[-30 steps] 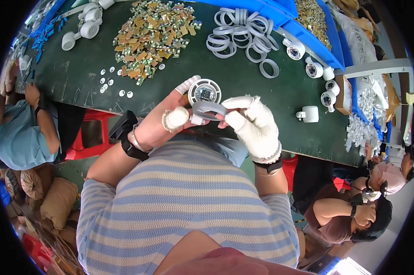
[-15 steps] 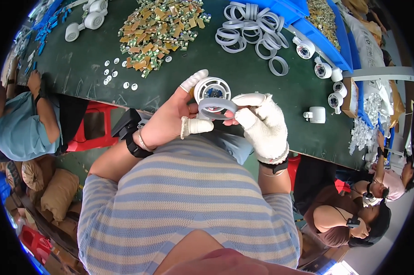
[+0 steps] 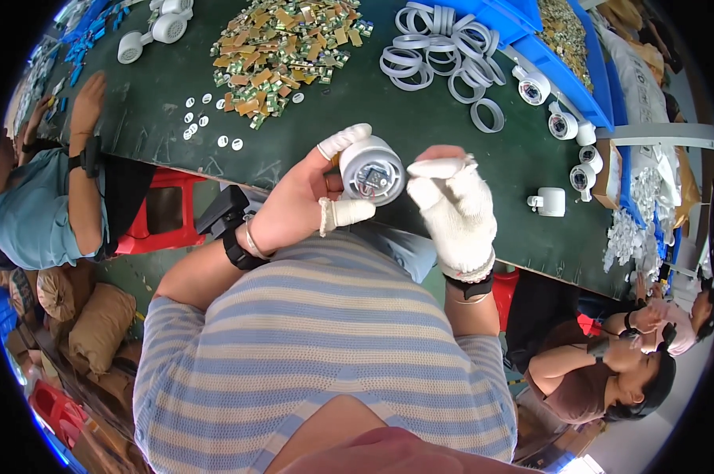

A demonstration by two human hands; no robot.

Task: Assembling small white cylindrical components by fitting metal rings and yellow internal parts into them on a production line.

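My left hand (image 3: 290,201), with white covers on its thumb and one finger, grips a white round plastic housing (image 3: 360,152) from the left. The housing's open face is tilted toward me, and a small circuit board (image 3: 375,177) shows inside. A grey-white ring sits around its rim. Just right of it, my right hand (image 3: 456,209), in a white knit glove with bare fingertips, is apart from the housing. Its fingers are loosely bent, thumb and forefinger slightly separated, and nothing shows between them. Farther back lies a pile of similar rings (image 3: 445,49).
Beyond my left hand are a heap of small circuit boards (image 3: 282,59) and several white discs (image 3: 223,141). Blue trays (image 3: 558,73) edge the far right, beside several white housings (image 3: 550,201). Co-workers sit left and right; one arm (image 3: 87,118) reaches over the green table.
The ring, tilted in front of the housing earlier, now sits on its rim. My right hand has let go and moved slightly right. The left co-worker's hand has moved up and right.
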